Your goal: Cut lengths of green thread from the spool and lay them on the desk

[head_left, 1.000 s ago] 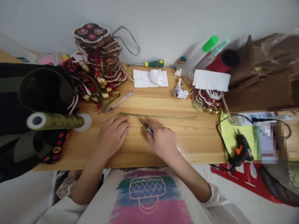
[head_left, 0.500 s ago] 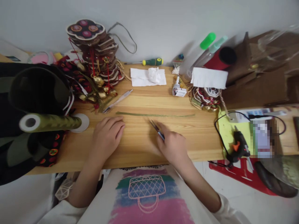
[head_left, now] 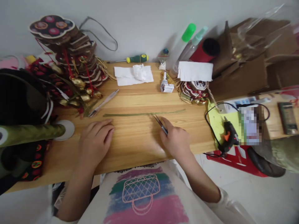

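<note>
A thin olive-green cord point(head_left: 130, 114) lies stretched across the wooden table, roughly left to right. My right hand point(head_left: 176, 140) is closed around a pair of tweezers point(head_left: 161, 125), whose slightly parted tips point at the cord near its middle. I cannot tell whether the tips touch it. My left hand point(head_left: 95, 141) rests on the tabletop just below the cord's left end, palm down, with loosely bent fingers and nothing visible in them.
A pen point(head_left: 104, 103), a screwdriver point(head_left: 136, 58), white tissue point(head_left: 121, 76) and a small glue bottle point(head_left: 166, 85) lie behind. Stacked ornaments with bells point(head_left: 79, 43) and a green ribbon roll point(head_left: 35, 133) stand left. A glue gun point(head_left: 230, 137) with its cable lies right.
My view has turned rightward, so everything sits further left in the picture. The tweezers have moved right along the cord and nearer to it. My left hand stays resting on the table.
</note>
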The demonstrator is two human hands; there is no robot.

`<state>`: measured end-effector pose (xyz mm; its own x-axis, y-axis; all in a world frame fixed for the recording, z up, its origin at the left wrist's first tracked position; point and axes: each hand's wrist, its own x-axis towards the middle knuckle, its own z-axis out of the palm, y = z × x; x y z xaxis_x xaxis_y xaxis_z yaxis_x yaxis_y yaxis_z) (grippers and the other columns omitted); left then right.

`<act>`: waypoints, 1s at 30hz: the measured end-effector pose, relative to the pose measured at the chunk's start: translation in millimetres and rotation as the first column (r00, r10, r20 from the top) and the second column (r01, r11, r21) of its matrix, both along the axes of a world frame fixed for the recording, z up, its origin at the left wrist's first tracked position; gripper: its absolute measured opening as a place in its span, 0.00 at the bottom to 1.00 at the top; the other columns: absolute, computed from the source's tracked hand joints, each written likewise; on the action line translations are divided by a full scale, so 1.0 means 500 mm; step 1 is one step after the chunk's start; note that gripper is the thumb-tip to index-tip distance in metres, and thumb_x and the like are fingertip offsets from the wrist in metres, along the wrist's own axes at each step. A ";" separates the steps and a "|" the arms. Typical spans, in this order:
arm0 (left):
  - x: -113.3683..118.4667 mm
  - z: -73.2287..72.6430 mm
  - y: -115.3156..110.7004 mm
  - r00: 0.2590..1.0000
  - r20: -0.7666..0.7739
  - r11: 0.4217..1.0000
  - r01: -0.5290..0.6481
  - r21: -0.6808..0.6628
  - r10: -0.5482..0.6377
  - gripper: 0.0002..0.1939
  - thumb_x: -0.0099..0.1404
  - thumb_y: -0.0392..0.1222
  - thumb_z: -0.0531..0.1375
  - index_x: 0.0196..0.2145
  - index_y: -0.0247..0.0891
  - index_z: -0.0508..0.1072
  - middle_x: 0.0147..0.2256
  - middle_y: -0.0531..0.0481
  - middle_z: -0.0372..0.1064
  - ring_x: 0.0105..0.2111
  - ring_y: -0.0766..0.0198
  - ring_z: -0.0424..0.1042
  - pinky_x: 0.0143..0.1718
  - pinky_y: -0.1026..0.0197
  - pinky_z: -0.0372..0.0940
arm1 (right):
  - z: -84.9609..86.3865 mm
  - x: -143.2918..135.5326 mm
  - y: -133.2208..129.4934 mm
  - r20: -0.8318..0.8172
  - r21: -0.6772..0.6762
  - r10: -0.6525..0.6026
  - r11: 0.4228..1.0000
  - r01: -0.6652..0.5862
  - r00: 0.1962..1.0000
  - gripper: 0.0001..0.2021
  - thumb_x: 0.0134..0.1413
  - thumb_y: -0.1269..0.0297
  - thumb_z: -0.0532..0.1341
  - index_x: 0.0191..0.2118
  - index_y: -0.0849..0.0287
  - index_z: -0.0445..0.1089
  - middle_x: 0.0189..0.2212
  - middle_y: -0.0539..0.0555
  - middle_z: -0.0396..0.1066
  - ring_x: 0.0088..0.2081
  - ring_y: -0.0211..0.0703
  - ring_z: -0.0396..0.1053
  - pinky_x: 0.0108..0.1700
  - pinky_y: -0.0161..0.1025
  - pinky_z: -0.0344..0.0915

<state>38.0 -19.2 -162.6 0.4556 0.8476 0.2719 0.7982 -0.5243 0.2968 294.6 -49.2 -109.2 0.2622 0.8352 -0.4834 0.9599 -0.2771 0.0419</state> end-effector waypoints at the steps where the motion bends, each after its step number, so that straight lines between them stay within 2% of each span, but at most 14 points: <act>1: 0.001 0.000 0.000 1.000 -0.004 1.000 0.003 0.006 -0.003 0.04 0.67 0.36 0.55 0.36 0.42 0.70 0.44 0.47 0.75 0.42 0.54 0.72 0.45 0.49 0.67 | -0.001 0.002 -0.001 -0.003 -0.001 -0.004 1.000 0.004 1.000 0.26 0.61 0.60 0.49 0.64 0.52 0.60 0.33 0.59 0.78 0.34 0.52 0.77 0.34 0.40 0.67; 5: 0.005 0.001 0.001 1.000 -0.011 1.000 0.011 0.015 -0.010 0.04 0.67 0.36 0.55 0.37 0.43 0.69 0.45 0.48 0.75 0.42 0.55 0.72 0.45 0.50 0.67 | -0.007 0.012 -0.003 0.019 0.024 -0.035 0.999 0.035 0.999 0.27 0.61 0.60 0.49 0.66 0.54 0.58 0.32 0.59 0.78 0.34 0.52 0.76 0.34 0.40 0.66; 9: 0.008 -0.002 0.003 1.000 0.000 1.000 0.000 0.008 0.000 0.04 0.67 0.36 0.55 0.37 0.42 0.70 0.45 0.46 0.75 0.42 0.54 0.73 0.45 0.50 0.67 | -0.011 0.023 -0.008 0.014 0.038 -0.050 0.998 0.049 0.999 0.26 0.62 0.60 0.48 0.64 0.53 0.60 0.32 0.58 0.78 0.33 0.51 0.76 0.33 0.40 0.66; 15: 0.010 -0.006 0.007 0.999 0.036 1.000 -0.004 0.027 0.003 0.03 0.66 0.37 0.57 0.35 0.41 0.71 0.43 0.47 0.76 0.41 0.55 0.74 0.44 0.50 0.69 | -0.017 0.044 -0.008 0.034 0.058 -0.111 0.992 0.109 0.993 0.27 0.62 0.60 0.48 0.65 0.55 0.59 0.32 0.59 0.78 0.33 0.52 0.76 0.34 0.41 0.65; 30: 0.008 -0.009 0.007 0.999 0.028 0.999 0.017 0.033 -0.018 0.04 0.65 0.36 0.57 0.37 0.42 0.71 0.44 0.45 0.76 0.42 0.53 0.74 0.44 0.48 0.67 | -0.019 0.091 -0.006 0.031 0.082 -0.253 0.965 0.249 0.967 0.27 0.60 0.61 0.51 0.65 0.56 0.60 0.31 0.60 0.77 0.34 0.53 0.75 0.37 0.43 0.65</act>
